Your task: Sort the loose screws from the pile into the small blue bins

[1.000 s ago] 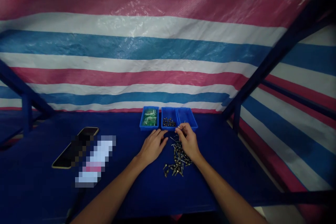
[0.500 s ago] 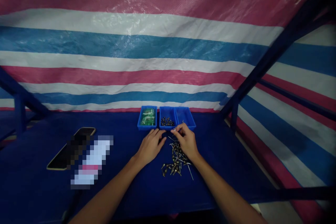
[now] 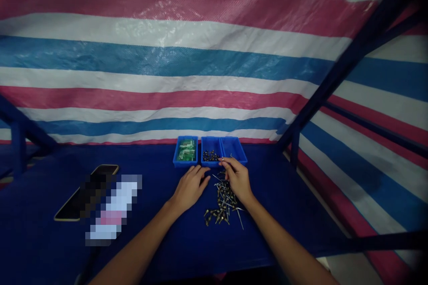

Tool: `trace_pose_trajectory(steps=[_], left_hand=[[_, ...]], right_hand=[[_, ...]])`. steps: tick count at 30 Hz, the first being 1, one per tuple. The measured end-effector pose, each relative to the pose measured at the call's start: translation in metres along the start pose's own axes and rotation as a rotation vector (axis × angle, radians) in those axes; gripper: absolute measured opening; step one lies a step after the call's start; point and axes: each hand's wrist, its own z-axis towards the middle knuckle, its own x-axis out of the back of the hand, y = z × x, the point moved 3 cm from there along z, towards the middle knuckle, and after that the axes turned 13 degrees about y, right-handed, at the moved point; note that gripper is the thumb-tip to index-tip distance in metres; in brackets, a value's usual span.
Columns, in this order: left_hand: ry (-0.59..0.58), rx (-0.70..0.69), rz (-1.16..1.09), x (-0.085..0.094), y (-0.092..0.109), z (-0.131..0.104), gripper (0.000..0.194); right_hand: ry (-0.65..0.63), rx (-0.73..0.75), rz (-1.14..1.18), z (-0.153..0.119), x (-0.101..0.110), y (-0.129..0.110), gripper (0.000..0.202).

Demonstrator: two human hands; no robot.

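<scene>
My right hand (image 3: 238, 181) is closed in a pinch at the front edge of the middle blue bin (image 3: 211, 143). A tiny shiny piece shows at its fingertips, too small to name. Small dark and brass-coloured metal pieces (image 3: 210, 156) lie inside that bin. My left hand (image 3: 189, 189) rests on the table with its fingers stretched out, holding nothing. Between my hands, partly covered by the right one, is a loose pile of small brass-coloured pieces and thin silver pins (image 3: 224, 200).
Joined to the middle bin is a right blue bin (image 3: 234, 146) with a thin silver piece near its front. The left blue bin (image 3: 174, 156) holds green-and-white items (image 3: 186, 149). A phone (image 3: 75, 198) and a blurred white object (image 3: 115, 209) lie left. Dark blue frame bars (image 3: 329, 87) flank the table.
My right hand has moved slightly up, bringing its pinched fingertips from beside the pile to the middle bin's front edge. My left hand has stayed in place; the whole view has shifted a little.
</scene>
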Motion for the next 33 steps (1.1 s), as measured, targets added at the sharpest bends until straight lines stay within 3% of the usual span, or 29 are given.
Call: trace_pose_trajectory(steps=[8,17,33], left_hand=[[-0.008,0.007,0.0,-0.0004,-0.0016,-0.0007,0.028],[0.0,0.006,-0.009,0.0002,0.0001,0.0,0.027],[-0.007,0.015,-0.01,0.001,-0.0001,-0.001,0.027]], right_hand=[[0.027,-0.149,0.109,0.001,-0.002,0.002,0.029],[0.054,-0.16,0.085,0.0025,0.0004,0.0036,0.029],[0.138,-0.34,0.173,0.0047,0.0058,0.0077,0.048]])
